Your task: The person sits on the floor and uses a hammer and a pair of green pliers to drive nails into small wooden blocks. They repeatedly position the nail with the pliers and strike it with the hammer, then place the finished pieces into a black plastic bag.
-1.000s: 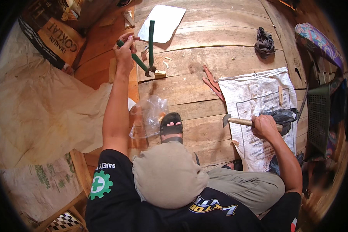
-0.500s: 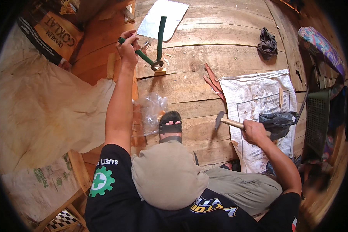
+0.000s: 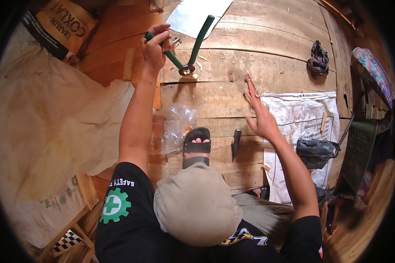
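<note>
My left hand (image 3: 156, 49) is closed around one green handle of a pair of pincers (image 3: 200, 39). The second handle stands free, slanting up to the right. The pincer jaws rest at a small pale wood piece (image 3: 189, 77) on the plank floor. My right hand (image 3: 263, 119) is stretched out with its fingers extended, at the far left corner of a white sack (image 3: 294, 105); it grips nothing that I can see. The hammer (image 3: 236, 142) is near my right hand, apart from it; its dark head shows but its handle does not.
Clear plastic (image 3: 177, 129) lies beside my sandalled foot (image 3: 196, 147). A white sheet (image 3: 197, 17) is at the far side. Black plastic bags (image 3: 317, 153) are on the right, near a dark perforated crate (image 3: 359, 151). A large tan sheet (image 3: 66, 127) covers the left.
My right hand has let go of the hammer and moved forward and left, its fingers now straightened. My left hand keeps hold of the pincers. The whole view has shifted slightly.
</note>
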`<act>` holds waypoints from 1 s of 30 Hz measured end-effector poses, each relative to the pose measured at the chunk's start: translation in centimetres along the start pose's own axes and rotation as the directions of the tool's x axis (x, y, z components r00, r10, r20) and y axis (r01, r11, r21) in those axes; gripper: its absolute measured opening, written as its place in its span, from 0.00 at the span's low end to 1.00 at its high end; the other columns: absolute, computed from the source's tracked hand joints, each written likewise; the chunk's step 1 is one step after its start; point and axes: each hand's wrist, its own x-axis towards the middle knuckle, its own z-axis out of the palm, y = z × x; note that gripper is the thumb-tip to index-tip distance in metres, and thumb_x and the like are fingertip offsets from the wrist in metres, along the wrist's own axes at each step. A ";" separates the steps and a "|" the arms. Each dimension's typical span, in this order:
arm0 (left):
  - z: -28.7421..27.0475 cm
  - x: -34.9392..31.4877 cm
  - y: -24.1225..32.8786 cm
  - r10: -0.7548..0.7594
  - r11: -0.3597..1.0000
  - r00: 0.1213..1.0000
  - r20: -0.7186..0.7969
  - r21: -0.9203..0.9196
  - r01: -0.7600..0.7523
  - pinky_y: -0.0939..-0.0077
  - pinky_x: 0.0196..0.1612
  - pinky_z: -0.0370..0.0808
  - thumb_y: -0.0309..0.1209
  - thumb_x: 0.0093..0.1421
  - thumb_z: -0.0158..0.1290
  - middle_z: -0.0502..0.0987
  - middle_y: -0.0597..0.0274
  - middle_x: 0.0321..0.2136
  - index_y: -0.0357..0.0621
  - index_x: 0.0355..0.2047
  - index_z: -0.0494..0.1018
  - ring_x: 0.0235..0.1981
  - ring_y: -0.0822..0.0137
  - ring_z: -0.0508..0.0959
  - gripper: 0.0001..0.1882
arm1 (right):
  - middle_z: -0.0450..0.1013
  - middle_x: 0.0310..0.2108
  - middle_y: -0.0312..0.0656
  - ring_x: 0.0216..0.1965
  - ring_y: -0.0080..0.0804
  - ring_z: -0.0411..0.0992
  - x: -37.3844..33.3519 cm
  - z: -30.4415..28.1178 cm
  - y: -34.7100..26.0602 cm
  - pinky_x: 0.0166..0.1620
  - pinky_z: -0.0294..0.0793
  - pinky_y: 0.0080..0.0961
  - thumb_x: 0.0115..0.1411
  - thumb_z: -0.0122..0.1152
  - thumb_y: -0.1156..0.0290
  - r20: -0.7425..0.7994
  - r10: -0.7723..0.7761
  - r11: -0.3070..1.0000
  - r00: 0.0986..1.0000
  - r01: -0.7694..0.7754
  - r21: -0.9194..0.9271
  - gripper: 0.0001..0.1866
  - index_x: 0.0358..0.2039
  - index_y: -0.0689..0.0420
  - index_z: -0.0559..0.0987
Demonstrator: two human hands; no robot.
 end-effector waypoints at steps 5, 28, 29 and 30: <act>0.5 -0.2 0.5 -0.027 0.999 0.997 0.070 -0.045 0.031 0.82 0.19 0.59 0.20 0.56 0.49 0.71 0.65 0.22 0.36 0.39 0.74 0.14 0.80 0.59 0.10 | 0.64 0.58 0.59 0.53 0.47 0.71 14.9 -3.0 -6.2 0.53 0.72 0.40 0.54 0.65 0.56 -0.053 0.235 0.827 0.971 -0.171 0.535 0.46 0.65 0.64 0.55; 1.6 -0.8 1.0 -0.014 1.000 0.996 0.089 -0.022 0.016 0.86 0.17 0.54 0.19 0.56 0.51 0.73 0.67 0.21 0.35 0.37 0.75 0.15 0.83 0.60 0.09 | 0.76 0.30 0.59 0.35 0.58 0.76 21.3 -2.2 -14.9 0.37 0.74 0.46 0.62 0.55 0.65 -0.284 -0.168 0.924 0.944 0.251 0.287 0.13 0.40 0.61 0.69; 1.7 -0.9 1.0 -0.016 1.000 0.996 0.092 -0.020 0.017 0.86 0.17 0.54 0.19 0.56 0.51 0.73 0.67 0.22 0.35 0.37 0.75 0.15 0.83 0.61 0.09 | 0.76 0.28 0.55 0.32 0.51 0.76 21.2 -2.1 -14.9 0.34 0.74 0.41 0.63 0.55 0.64 -0.307 -0.180 0.929 0.934 0.265 0.260 0.13 0.40 0.61 0.69; 1.8 -1.1 1.0 -0.017 1.000 0.995 0.094 -0.017 0.018 0.86 0.18 0.55 0.19 0.56 0.51 0.74 0.67 0.22 0.35 0.37 0.75 0.15 0.83 0.61 0.09 | 0.76 0.26 0.52 0.29 0.45 0.77 21.2 -1.8 -14.8 0.31 0.74 0.37 0.64 0.56 0.63 -0.330 -0.193 0.932 0.924 0.278 0.232 0.13 0.39 0.60 0.70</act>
